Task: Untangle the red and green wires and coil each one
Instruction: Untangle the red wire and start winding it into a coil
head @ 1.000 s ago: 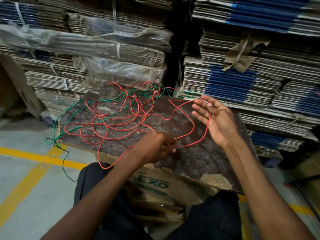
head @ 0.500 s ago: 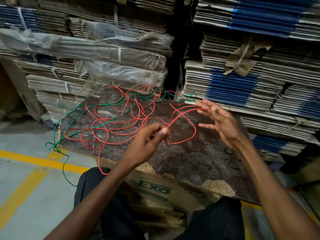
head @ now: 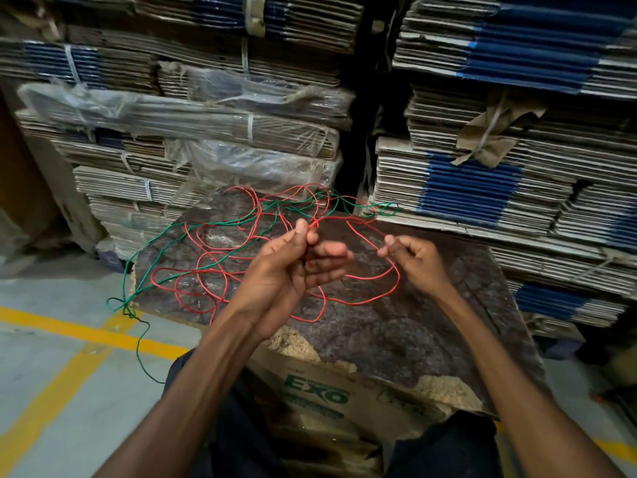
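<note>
Left hand (head: 293, 267) has shifted up the red wire (head: 372, 276), pinching it; right hand (head: 413, 260) now pinches it too. Loop forming; green wire (head: 193, 243) remains tangled.

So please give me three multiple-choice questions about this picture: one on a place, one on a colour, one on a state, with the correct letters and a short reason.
1. Where does the green wire hang off the board?
A. left edge
B. right edge
C. near edge

2. Which colour of wire do both hands hold?
A. green
B. red
C. blue

3. How is the red wire now?
A. coiled
B. loose loops
C. cut

Answers: 1 A, it trails to the floor there. 2 B, left hand and right hand pinch red. 3 B, it sprawls over the board.
</note>
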`<control>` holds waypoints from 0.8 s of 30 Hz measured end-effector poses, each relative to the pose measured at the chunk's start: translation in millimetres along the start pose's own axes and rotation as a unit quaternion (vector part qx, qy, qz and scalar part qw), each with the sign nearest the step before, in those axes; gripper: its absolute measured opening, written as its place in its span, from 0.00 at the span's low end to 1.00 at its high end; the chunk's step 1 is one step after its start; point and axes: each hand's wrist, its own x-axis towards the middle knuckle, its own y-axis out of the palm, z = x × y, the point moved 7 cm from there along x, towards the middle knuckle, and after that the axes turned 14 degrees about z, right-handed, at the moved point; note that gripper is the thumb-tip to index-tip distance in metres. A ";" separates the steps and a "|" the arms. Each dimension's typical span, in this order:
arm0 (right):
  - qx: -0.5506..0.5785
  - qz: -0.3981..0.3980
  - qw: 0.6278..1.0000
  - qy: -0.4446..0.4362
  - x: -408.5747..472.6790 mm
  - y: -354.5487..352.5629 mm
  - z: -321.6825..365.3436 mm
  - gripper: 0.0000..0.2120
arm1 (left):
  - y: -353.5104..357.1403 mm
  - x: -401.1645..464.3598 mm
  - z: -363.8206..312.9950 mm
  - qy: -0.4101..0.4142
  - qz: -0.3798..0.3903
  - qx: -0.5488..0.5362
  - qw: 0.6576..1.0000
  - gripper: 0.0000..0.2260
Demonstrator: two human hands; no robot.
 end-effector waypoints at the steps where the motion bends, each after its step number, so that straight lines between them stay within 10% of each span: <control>1: 0.032 0.001 0.999 0.005 -2.8 3.7 0.4 0.15 | 0.0 1.5 -4.1 0.013 -0.005 -0.019 1.000 0.09; 17: 0.128 0.009 0.992 -0.014 -56.2 23.5 30.6 0.18 | -36.4 65.1 -31.3 0.121 0.002 -0.056 0.991 0.13; 24: 0.204 0.014 0.978 -0.041 -61.5 0.8 46.1 0.19 | -51.3 75.7 -42.2 0.139 -0.051 0.220 0.964 0.13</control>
